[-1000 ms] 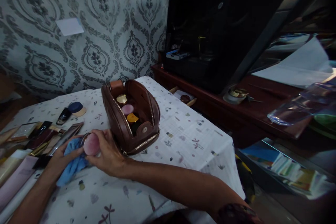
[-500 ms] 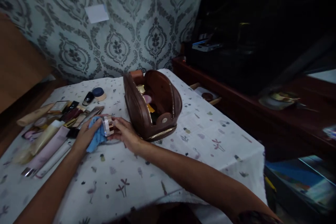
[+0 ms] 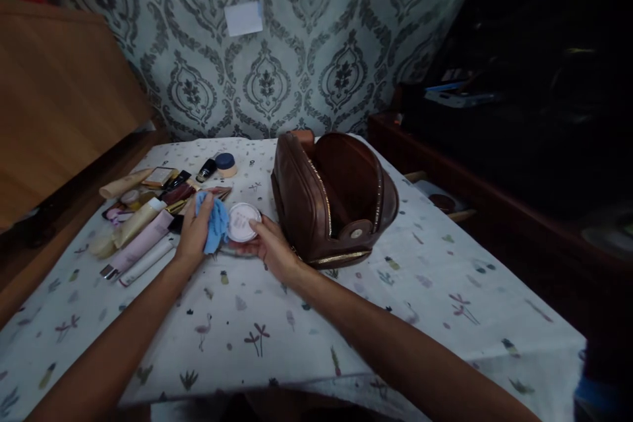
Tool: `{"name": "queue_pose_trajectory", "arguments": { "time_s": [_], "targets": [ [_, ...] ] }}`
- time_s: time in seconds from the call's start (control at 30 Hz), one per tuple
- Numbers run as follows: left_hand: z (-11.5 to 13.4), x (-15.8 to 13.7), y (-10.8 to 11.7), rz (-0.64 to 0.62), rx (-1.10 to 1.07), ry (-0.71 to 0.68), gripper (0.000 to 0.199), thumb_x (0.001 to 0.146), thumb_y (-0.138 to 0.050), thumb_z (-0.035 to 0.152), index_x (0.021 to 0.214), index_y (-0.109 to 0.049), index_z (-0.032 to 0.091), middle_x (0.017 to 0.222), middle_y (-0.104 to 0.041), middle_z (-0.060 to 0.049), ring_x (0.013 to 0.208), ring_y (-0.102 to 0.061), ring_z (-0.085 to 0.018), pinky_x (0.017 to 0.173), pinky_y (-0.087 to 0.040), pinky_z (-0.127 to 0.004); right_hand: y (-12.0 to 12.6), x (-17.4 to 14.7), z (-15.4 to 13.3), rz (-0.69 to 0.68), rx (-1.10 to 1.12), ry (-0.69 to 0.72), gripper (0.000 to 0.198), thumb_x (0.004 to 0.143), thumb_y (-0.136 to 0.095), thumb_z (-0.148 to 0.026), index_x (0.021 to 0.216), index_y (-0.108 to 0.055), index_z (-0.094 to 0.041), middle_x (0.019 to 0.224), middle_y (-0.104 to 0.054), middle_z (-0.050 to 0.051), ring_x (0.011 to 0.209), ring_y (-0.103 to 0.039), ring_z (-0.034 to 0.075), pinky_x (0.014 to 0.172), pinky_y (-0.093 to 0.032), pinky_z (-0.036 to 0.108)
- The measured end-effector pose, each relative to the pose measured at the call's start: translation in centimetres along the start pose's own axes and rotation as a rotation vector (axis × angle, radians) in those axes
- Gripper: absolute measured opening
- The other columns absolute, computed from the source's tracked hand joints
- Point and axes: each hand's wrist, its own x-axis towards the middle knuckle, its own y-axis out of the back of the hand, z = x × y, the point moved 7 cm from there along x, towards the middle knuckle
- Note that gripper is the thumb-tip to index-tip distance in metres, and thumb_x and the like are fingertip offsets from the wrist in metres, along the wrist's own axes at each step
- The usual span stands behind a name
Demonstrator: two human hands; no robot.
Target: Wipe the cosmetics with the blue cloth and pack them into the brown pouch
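In my left hand [image 3: 194, 232] is a crumpled blue cloth [image 3: 214, 223], gripped between thumb and fingers. My right hand [image 3: 275, 247] holds a round cosmetic jar [image 3: 244, 222], its pale pinkish-white circular face turned toward me. The cloth touches or nearly touches the jar's left edge. Right of my hands stands a brown toiletry bag [image 3: 302, 211], unzipped with its mouth gaping; its inside is dark. On the left lies a group of cosmetics, among them a lilac tube [image 3: 142, 245], a beige tube [image 3: 138, 223] and a white tube [image 3: 147, 262].
A blue-lidded jar [image 3: 226, 165] and a small black bottle [image 3: 206, 170] stand behind the cosmetics. A patterned cloth [image 3: 277, 369] covers the table. A wooden panel [image 3: 64, 86] rises at left, and an open drawer [image 3: 440, 198] sits beyond the table's right edge.
My view has swung left, so everything appears further right. The jar has been tipped from side-on to show its round face. Both hands keep their hold.
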Motion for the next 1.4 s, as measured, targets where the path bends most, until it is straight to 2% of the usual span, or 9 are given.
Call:
{"name": "queue_pose_trajectory", "arguments": {
  "time_s": [0.1, 0.17, 0.3, 0.53, 0.83, 1.07, 1.17, 1.27, 1.4],
  "targets": [
    [-0.1, -0.6, -1.4, -0.128, -0.047, -0.02, 0.06, 0.08, -0.063, 0.07, 0.111, -0.068, 0.019, 0.094, -0.071, -0.004, 0.083, -0.065, -0.017, 0.076, -0.051, -0.025, -0.4, 0.1, 0.2, -0.064, -0.001, -0.026, 0.051, 0.075, -0.073, -0.06, 0.099, -0.051, -0.022, 0.074, -0.069, -0.002, 0.06, -0.069, 0.015, 0.053, -0.054, 0.026],
    [-0.2, -1.2, -2.2, -0.187, -0.067, 0.004, 0.058, 0.08, -0.064, 0.069, 0.104, -0.069, 0.017, 0.091, -0.071, -0.005, 0.082, -0.065, -0.018, 0.074, -0.052, -0.026, -0.3, 0.2, 0.5, -0.059, -0.032, -0.037, 0.054, 0.076, -0.071, -0.063, 0.101, -0.05, -0.022, 0.07, -0.066, -0.004, 0.056, -0.066, 0.014, 0.053, -0.053, 0.025],
    [-0.3, -1.5, -1.9, -0.129, -0.066, 0.035, 0.054, 0.077, -0.068, 0.068, 0.092, -0.069, 0.016, 0.077, -0.068, -0.003, 0.071, -0.063, -0.017, 0.064, -0.051, -0.025, -0.5, -0.2, 0.1, -0.068, -0.178, 0.007, 0.056, 0.079, -0.066, -0.068, 0.106, -0.047, -0.023, 0.083, -0.062, -0.002, 0.063, -0.063, 0.013, 0.055, -0.054, 0.027],
    [0.7, -1.1, -0.6, -0.005, -0.165, 0.112, 0.06, 0.064, -0.074, 0.073, 0.084, -0.066, 0.016, 0.067, -0.063, 0.001, 0.058, -0.06, -0.013, 0.053, -0.049, -0.021, -3.0, -3.1, -4.3, -0.079, -0.892, 0.404, 0.022, 0.094, -0.053, -0.043, 0.089, -0.044, -0.023, 0.083, -0.05, -0.001, 0.078, -0.053, 0.016, 0.073, -0.049, 0.031],
    [6.5, -1.2, -3.4, -0.036, -0.407, 0.084, 0.052, 0.058, -0.086, 0.049, 0.094, -0.066, 0.018, 0.071, -0.069, 0.002, 0.056, -0.064, -0.013, 0.052, -0.052, -0.021, -5.4, -6.5, -10.8, -0.072, -1.21, 0.597, 0.014, 0.096, -0.052, -0.026, 0.107, -0.048, -0.018, 0.103, -0.059, 0.009, 0.088, -0.059, 0.022, 0.081, -0.049, 0.036],
    [11.8, 0.2, -7.6, -0.239, -0.299, -0.172, 0.036, 0.067, -0.077, 0.032, 0.099, -0.07, 0.019, 0.08, -0.067, -0.001, 0.064, -0.063, -0.014, 0.053, -0.05, -0.021, -4.6, -9.4, -16.1, -0.002, -1.346, 0.752, 0.013, 0.098, -0.05, -0.025, 0.109, -0.049, -0.017, 0.099, -0.06, 0.008, 0.086, -0.059, 0.022, 0.077, -0.049, 0.035],
    [13.3, 0.7, -9.8, -0.404, 0.045, -0.47, 0.031, 0.075, -0.064, 0.028, 0.103, -0.074, 0.02, 0.091, -0.066, -0.004, 0.075, -0.063, -0.017, 0.062, -0.052, -0.025, -4.0, -10.7, -16.9, 0.002, -1.366, 0.76, 0.016, 0.097, -0.052, -0.026, 0.11, -0.049, -0.017, 0.098, -0.06, 0.007, 0.083, -0.058, 0.02, 0.074, -0.048, 0.032],
    [13.8, 0.2, -11.9, -0.438, 0.499, -0.851, 0.044, 0.08, -0.05, 0.018, 0.115, -0.074, 0.027, 0.107, -0.062, -0.005, 0.088, -0.062, -0.018, 0.073, -0.051, -0.028, -3.7, -11.9, -16.9, -0.052, -1.408, 0.759, 0.018, 0.098, -0.052, -0.027, 0.112, -0.049, -0.016, 0.101, -0.06, 0.009, 0.086, -0.059, 0.021, 0.075, -0.048, 0.032],
    [12.7, -0.5, -13.5, -0.378, 0.805, -1.044, 0.054, 0.08, -0.047, 0.012, 0.127, -0.066, 0.03, 0.12, -0.056, -0.006, 0.093, -0.061, -0.02, 0.072, -0.051, -0.029, -3.1, -12.5, -16.7, -0.132, -1.393, 0.75, 0.019, 0.098, -0.051, -0.025, 0.116, -0.048, -0.017, 0.1, -0.06, 0.008, 0.085, -0.059, 0.02, 0.077, -0.049, 0.032]
  ]
}}
